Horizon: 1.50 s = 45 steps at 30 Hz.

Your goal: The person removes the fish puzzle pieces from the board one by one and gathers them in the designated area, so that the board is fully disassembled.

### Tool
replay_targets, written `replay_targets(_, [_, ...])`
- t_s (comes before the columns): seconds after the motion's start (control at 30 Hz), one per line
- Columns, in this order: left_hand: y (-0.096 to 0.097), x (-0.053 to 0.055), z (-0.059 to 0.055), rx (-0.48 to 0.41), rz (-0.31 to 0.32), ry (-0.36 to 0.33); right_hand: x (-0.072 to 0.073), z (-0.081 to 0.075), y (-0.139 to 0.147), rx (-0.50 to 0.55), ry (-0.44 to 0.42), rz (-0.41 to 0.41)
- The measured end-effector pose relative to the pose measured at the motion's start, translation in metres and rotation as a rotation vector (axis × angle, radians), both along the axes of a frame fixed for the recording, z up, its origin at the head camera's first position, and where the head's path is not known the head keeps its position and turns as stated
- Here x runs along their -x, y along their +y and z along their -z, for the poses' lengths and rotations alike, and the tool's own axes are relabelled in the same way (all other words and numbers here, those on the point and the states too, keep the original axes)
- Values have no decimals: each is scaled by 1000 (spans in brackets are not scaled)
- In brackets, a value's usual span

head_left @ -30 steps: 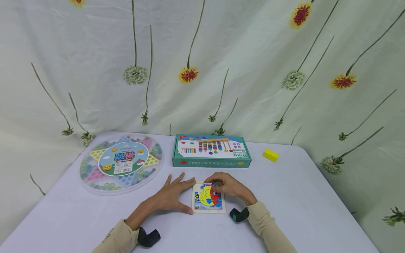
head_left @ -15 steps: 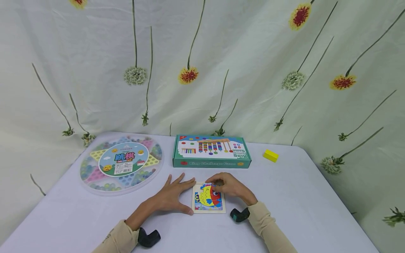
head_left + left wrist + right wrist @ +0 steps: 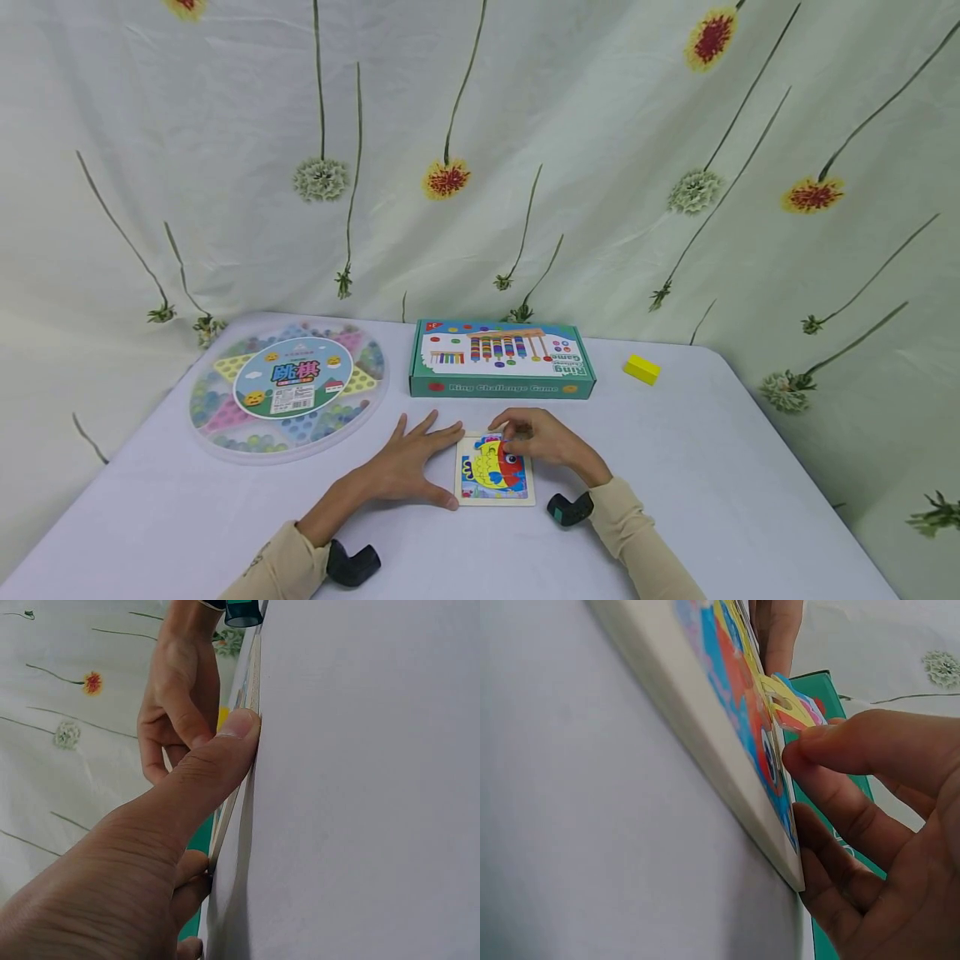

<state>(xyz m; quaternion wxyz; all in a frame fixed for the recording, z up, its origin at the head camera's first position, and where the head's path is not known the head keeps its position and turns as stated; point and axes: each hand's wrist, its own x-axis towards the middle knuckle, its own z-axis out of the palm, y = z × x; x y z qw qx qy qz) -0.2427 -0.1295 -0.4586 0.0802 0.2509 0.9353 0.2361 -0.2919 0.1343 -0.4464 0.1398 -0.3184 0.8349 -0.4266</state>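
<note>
A small square jigsaw puzzle with a cream wooden frame point(image 3: 495, 502) lies on the table, showing a yellow and red fish. My left hand point(image 3: 401, 467) is spread flat beside it, thumb and index fingertip touching the left side of the frame. In the left wrist view the left thumb point(image 3: 202, 769) sits right at the frame's edge. Between thumb and index finger, my right hand point(image 3: 551, 442) pinches a colourful puzzle piece point(image 3: 799, 706), tilted up over the fish picture in the right wrist view. The other right fingers curl by the frame's far right corner.
Behind the puzzle lies a green Ring Challenge Game box point(image 3: 502, 362). A round Chinese checkers set point(image 3: 292, 379) with marbles is at the left, and a yellow block point(image 3: 642, 368) at the back right. A flowered cloth point(image 3: 600, 167) hangs behind the table.
My right fingers have shifted slightly to the right over the puzzle's upper part. The left hand and the frame stay in place.
</note>
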Motion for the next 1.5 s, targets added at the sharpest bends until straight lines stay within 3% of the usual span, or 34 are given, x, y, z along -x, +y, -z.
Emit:
replay_targets(0.37, [0,1,0,1,5,2,3,1,3,59,-36,-8])
replay_targets(0.6, [0,0,-1,-6,12,3,3,-2,7,70,-76,16])
replay_targets(0.8, [1,-1,0,-15,8,-3,2,-6,17,69,-54,62])
replay_targets(1.5, [0,-2,1,-10,8,14,-6,-16,106,84,-92,251])
